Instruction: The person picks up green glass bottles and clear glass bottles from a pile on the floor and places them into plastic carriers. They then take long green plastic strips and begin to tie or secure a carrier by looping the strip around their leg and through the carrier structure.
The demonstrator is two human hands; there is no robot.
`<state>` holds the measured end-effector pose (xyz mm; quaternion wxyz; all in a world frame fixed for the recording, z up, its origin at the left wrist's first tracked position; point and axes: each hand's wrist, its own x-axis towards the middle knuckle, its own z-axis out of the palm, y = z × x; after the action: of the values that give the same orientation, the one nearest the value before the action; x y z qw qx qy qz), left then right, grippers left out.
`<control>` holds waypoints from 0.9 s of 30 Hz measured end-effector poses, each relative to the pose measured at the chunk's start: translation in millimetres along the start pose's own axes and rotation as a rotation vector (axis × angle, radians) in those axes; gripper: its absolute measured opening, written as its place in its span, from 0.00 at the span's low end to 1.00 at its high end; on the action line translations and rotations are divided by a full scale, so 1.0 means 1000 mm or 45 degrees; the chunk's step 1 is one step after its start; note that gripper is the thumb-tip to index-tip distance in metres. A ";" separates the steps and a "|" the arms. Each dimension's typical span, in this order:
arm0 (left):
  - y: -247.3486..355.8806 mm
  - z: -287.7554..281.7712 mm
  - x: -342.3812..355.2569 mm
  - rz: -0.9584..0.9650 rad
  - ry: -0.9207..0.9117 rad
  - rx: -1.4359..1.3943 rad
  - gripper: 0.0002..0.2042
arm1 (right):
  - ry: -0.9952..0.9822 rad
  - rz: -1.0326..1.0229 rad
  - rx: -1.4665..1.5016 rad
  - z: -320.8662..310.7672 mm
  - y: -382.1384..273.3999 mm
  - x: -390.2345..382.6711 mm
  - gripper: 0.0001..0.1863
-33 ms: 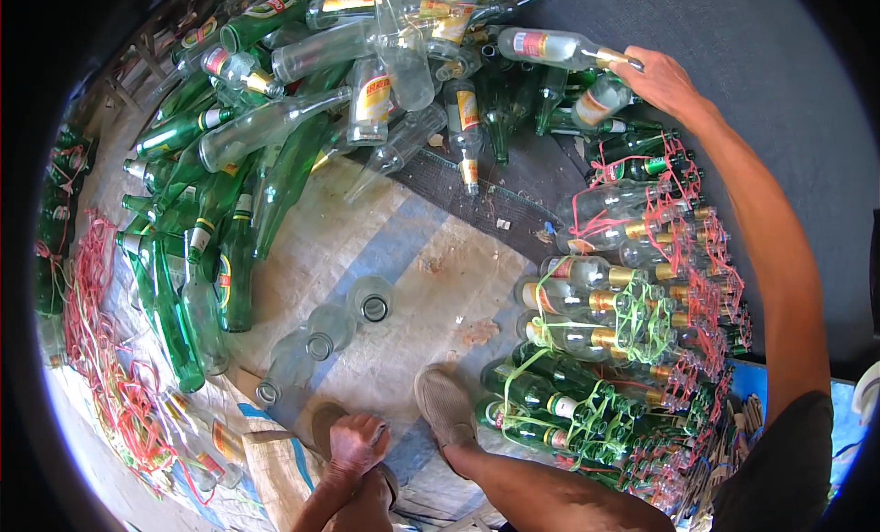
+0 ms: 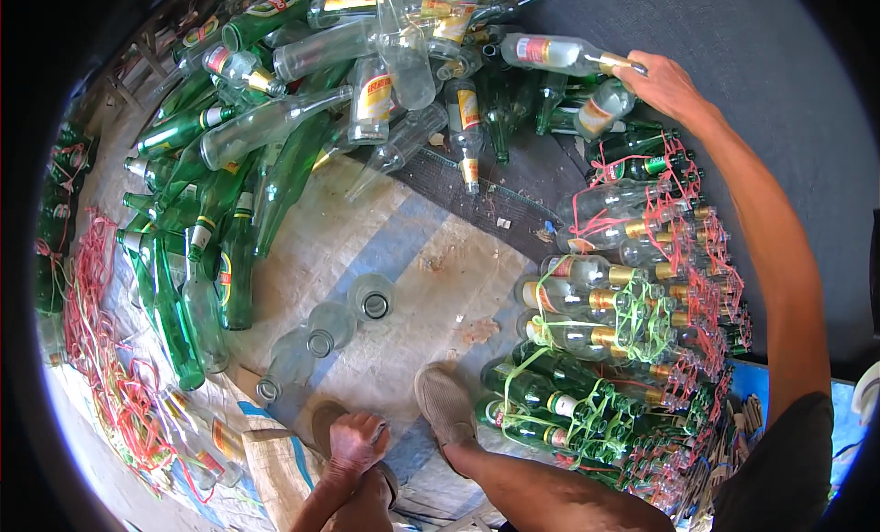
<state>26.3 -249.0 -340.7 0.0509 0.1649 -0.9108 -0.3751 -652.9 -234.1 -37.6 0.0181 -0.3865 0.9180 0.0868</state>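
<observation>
My right hand [image 2: 667,85], arm stretched far forward, is closed round the gold-wrapped neck of a clear glass bottle [image 2: 559,54]. The bottle lies nearly level, its base toward the left, at the right edge of a heap of loose bottles. Just below it rests another clear labelled bottle [image 2: 604,109]. My left hand [image 2: 358,440] is curled closed near my left shoe; a small dark spot shows at its fingers, too small to name. Three clear bottles [image 2: 331,327] without visible labels stand on the sheet ahead of that hand.
Green bottles [image 2: 236,275] and clear ones pile up at the left and far side. Bundles of bottles tied with green string [image 2: 642,326] and pink string line the right. Tangled pink string [image 2: 96,321] lies far left. A pale blue-striped sheet [image 2: 394,230] covers the floor.
My right hand and the clear bottle in it have shifted slightly to the right and nearer. My left hand has not visibly moved.
</observation>
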 end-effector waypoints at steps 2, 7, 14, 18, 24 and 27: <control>0.000 0.000 0.001 -0.001 0.013 -0.009 0.07 | 0.034 -0.052 0.010 0.004 0.004 -0.020 0.25; -0.002 0.003 -0.002 0.023 0.043 0.017 0.06 | -0.075 -0.158 0.031 0.006 -0.018 -0.073 0.18; -0.001 0.002 -0.002 0.006 -0.015 0.071 0.07 | -0.201 -0.180 -0.027 0.017 -0.037 -0.128 0.20; 0.002 0.001 0.000 0.005 0.027 0.053 0.07 | -0.206 -0.201 0.007 0.020 -0.049 -0.154 0.18; 0.001 -0.001 0.000 -0.012 0.016 0.068 0.07 | -0.316 -0.287 0.082 0.025 -0.086 -0.184 0.18; 0.002 0.000 -0.002 -0.015 0.001 0.067 0.08 | -0.448 -0.312 0.081 0.031 -0.110 -0.193 0.18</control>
<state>27.7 -247.2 -339.7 0.0447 0.1719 -0.9192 -0.3514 -440.6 -168.1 -65.1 0.2006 -0.4732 0.8492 0.1211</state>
